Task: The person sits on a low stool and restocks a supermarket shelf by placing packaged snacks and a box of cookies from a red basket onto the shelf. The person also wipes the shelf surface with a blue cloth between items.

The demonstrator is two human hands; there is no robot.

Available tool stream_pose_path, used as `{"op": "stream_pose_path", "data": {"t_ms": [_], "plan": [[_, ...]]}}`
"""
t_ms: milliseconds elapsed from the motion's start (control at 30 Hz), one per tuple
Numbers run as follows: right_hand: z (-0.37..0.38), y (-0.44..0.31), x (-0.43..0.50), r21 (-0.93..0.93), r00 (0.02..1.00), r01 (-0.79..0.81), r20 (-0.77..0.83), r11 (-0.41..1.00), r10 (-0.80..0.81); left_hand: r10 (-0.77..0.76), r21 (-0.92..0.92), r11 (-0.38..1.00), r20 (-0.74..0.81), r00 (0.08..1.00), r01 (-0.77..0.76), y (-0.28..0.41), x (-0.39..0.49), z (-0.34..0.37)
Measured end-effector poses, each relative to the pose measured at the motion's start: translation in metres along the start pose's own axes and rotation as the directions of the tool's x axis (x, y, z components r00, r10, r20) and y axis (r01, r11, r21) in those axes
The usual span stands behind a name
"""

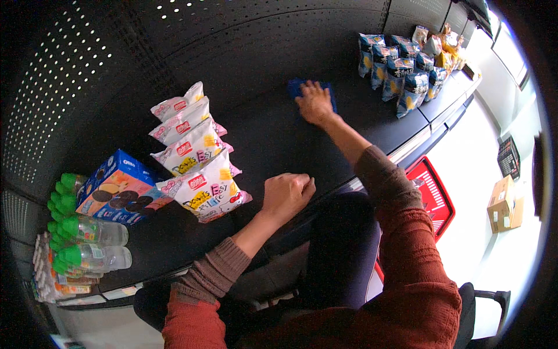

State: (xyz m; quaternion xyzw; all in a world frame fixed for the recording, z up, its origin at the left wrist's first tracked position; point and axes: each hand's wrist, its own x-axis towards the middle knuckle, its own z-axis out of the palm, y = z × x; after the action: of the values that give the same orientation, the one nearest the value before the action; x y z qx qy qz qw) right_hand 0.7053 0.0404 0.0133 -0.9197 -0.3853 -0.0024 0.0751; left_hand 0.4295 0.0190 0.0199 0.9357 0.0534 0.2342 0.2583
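Note:
My right hand [315, 103] reaches far over a black metal shelf [279, 144] and presses a blue cloth [297, 88] down on its surface. The fingers lie over the cloth, with parts of it showing on both sides. Near the shelf's front edge, my left hand [287, 192] is curled into a fist; nothing shows in it, though its underside is hidden. Just left of that fist stands a row of white and pink snack bags [202, 185], one behind another.
Left of the bags are an Oreo carton [120, 192] and several green-capped clear bottles [104, 231]. Blue snack bags [399, 72] stand in rows at the far right. A perforated back panel [56, 87] rises behind. Below right sit a red plastic basket [429, 192] and a cardboard box [501, 205].

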Motion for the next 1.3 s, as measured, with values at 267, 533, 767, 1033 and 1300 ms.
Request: {"op": "stream_pose_path", "data": {"t_ms": [267,533,767,1033,1300], "plan": [[0.010,-0.099,-0.039,0.064,0.964,0.264,0.007,0.962,-0.265,0.050,0.077,0.995,0.110,0.993,-0.058,0.000,0.004,-0.002],[-0.008,-0.078,-0.133,0.106,0.886,0.427,0.148,0.898,-0.439,0.185,0.018,0.983,-0.029,0.982,-0.185,0.024,-0.048,-0.042],[-0.038,0.013,-0.195,0.099,0.823,0.524,0.194,0.846,-0.533,0.189,0.082,0.979,0.007,0.982,-0.189,0.022,-0.101,-0.089],[-0.026,0.153,-0.144,0.018,0.996,0.072,-0.054,0.997,-0.071,0.010,0.212,0.977,0.014,1.000,-0.013,-0.009,-0.171,-0.148],[-0.007,0.095,-0.056,-0.036,0.999,-0.048,-0.016,0.998,0.048,-0.540,-0.009,0.836,-0.198,0.818,0.549,-0.074,-0.215,-0.187]]}}
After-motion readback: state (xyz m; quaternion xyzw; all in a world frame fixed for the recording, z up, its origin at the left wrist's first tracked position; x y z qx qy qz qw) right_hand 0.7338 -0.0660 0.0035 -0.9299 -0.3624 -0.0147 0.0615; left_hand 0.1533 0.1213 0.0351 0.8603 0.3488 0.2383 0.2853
